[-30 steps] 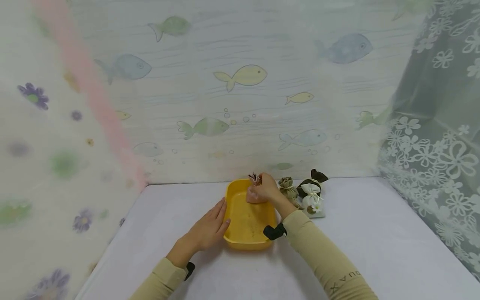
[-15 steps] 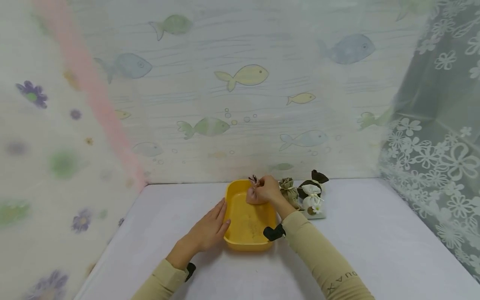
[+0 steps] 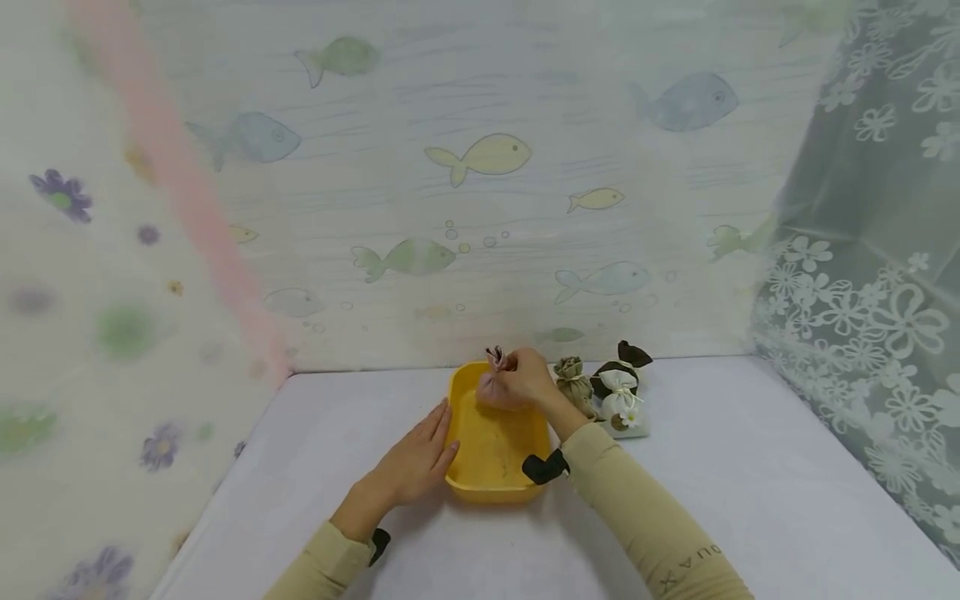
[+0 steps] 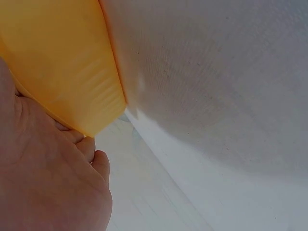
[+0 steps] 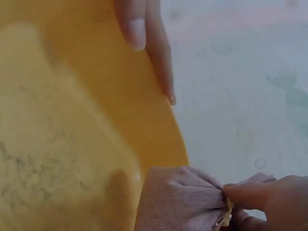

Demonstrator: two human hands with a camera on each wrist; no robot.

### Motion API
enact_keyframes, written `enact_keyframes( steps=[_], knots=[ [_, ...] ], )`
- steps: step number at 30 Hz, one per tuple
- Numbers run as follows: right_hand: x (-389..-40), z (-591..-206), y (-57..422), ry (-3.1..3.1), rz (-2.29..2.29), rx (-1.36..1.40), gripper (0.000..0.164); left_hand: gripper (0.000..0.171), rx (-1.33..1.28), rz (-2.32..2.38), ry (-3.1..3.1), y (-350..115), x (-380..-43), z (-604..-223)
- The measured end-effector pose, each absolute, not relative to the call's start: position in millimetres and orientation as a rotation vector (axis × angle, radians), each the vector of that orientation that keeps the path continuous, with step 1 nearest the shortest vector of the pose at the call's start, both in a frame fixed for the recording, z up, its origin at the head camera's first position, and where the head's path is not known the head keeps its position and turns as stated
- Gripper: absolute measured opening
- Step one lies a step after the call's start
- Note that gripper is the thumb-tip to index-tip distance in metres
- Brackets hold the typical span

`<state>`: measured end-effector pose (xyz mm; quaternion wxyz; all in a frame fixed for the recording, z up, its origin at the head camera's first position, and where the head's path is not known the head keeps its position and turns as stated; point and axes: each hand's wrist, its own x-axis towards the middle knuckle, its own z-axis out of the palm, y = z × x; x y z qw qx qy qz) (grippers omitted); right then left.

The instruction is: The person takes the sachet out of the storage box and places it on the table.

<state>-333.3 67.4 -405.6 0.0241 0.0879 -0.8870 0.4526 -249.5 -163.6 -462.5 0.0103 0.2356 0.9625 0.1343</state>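
Observation:
A yellow plastic basin [image 3: 487, 454] stands on the white table. My left hand [image 3: 417, 454] lies along its left rim with fingers straight; in the left wrist view the fingers of that hand [image 4: 53, 163] reach along the outer wall of the basin [image 4: 67, 62]. Over the far end of the basin, my right hand [image 3: 528, 377] pinches the tied neck of a pink cloth pouch [image 3: 491, 392]. The right wrist view shows the pouch's gathered fabric [image 5: 178, 199] and a pale cord [image 5: 225, 220] just below the pinching fingers. Dark specks mark the basin floor.
Right of the basin stand an olive cloth pouch [image 3: 573, 383], a dark brown pouch [image 3: 633, 354] and a white pouch [image 3: 619, 390] with a daisy. A patterned curtain with fish [image 3: 480, 158] hangs behind the white table [image 3: 712, 467].
My right hand has shifted the pink pouch slightly left inside the basin. The left hand stays in place on the rim.

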Motion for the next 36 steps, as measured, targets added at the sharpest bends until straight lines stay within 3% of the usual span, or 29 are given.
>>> enact_keyframes(
  steps=[18,36],
  knots=[
    [-281,-360,80,-2.693,1.317,0.619,0.018,0.067,0.742,0.536,2.994,-165,-247,-455],
    [-224,-370,137,-2.661,1.377,0.898,0.02,0.068,0.775,0.513,3.025,-162,-244,-457]
  ],
)
